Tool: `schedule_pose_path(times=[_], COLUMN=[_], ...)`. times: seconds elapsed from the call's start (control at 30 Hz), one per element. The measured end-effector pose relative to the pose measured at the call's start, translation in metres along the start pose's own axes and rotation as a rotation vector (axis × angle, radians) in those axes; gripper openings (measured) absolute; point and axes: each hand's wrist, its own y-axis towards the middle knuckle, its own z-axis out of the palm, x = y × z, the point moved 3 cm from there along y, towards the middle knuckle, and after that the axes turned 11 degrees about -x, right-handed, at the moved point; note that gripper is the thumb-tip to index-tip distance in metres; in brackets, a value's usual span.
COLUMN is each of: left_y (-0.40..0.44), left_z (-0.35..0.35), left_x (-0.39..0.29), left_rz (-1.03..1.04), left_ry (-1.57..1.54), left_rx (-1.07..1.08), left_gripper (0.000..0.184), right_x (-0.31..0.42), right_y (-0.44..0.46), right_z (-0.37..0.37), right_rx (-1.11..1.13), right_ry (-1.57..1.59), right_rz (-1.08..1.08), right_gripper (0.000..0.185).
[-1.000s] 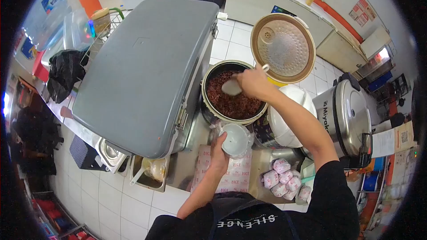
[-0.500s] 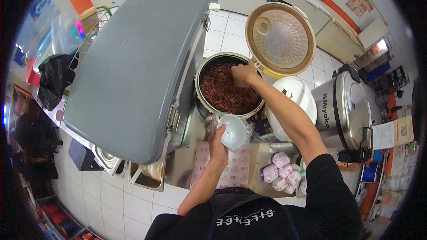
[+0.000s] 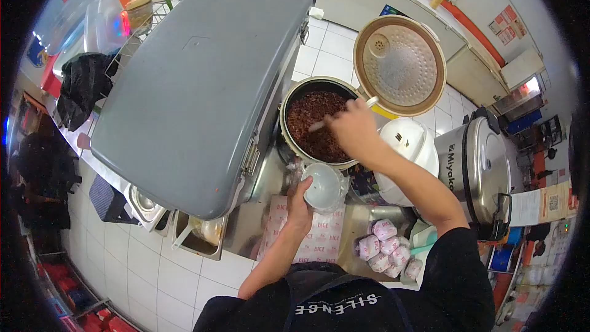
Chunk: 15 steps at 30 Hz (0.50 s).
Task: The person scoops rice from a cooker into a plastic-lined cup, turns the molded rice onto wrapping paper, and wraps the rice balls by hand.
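My left hand (image 3: 299, 209) grips a small white bowl (image 3: 324, 188) with clear plastic around it, close in front of the rice cooker (image 3: 283, 124). Dark red-brown rice (image 3: 304, 112) fills the cooker's pot. Over the pot's right side, my right hand (image 3: 356, 130), slightly blurred, is closed on a pale rice paddle (image 3: 316, 126); its tip is at the rice and its handle end sticks out past the fingers. The cooker's round lid (image 3: 402, 64) stands open behind. Printed wrapping paper (image 3: 301, 243) lies on the steel counter below the bowl.
A large grey box (image 3: 196, 98) stands left of the cooker. To the right are a white lidded container (image 3: 402, 175) and a steel Miyako rice cooker (image 3: 476, 169). Several wrapped bundles (image 3: 386, 249) sit at the front right. A steel pan (image 3: 200, 233) holds utensils at the left.
My right hand has lifted out of the pot and moved right and toward me, bringing the paddle into sight. The left hand still holds the bowl. The whole view has shifted slightly.
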Motion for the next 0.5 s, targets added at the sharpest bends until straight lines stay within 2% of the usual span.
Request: schedule_pose_path(times=[0.03,0.1,0.2,0.3,0.33,0.43,0.5], left_y=[0.0,0.001,0.001,-0.002,-0.004,0.002,-0.002], left_z=[0.001,0.004,0.001,0.0,0.003,0.013,0.002], left_x=[0.0,0.001,0.0,0.001,0.001,-0.003,0.003], left_rz=[0.01,0.016,0.032,0.04,0.045,0.084,0.068], left_ry=[0.003,0.026,0.033,0.045,0.048,0.042,0.046], left_rx=[0.002,0.021,0.008,-0.009,0.006,0.018,-0.047], left_gripper=[0.054,0.052,0.048,0.048,0.048,0.048,0.049], right_x=[0.015,0.012,-0.02,0.006,0.012,-0.016,-0.028], right_y=[-0.015,-0.025,0.0,-0.02,-0.026,-0.006,0.015], right_z=[0.025,0.045,0.006,0.041,0.044,0.04,0.035], right_rx=[0.228,0.205,0.162,0.325,0.217,0.232,-0.16], right_ry=[-0.091,-0.062,-0.017,-0.088,-0.062,-0.097,-0.079], right_rz=[-0.12,-0.111,0.067,-0.102,-0.046,0.105,0.216], right_gripper=[0.018,0.02,0.021,0.021,0.02,0.02,0.015])
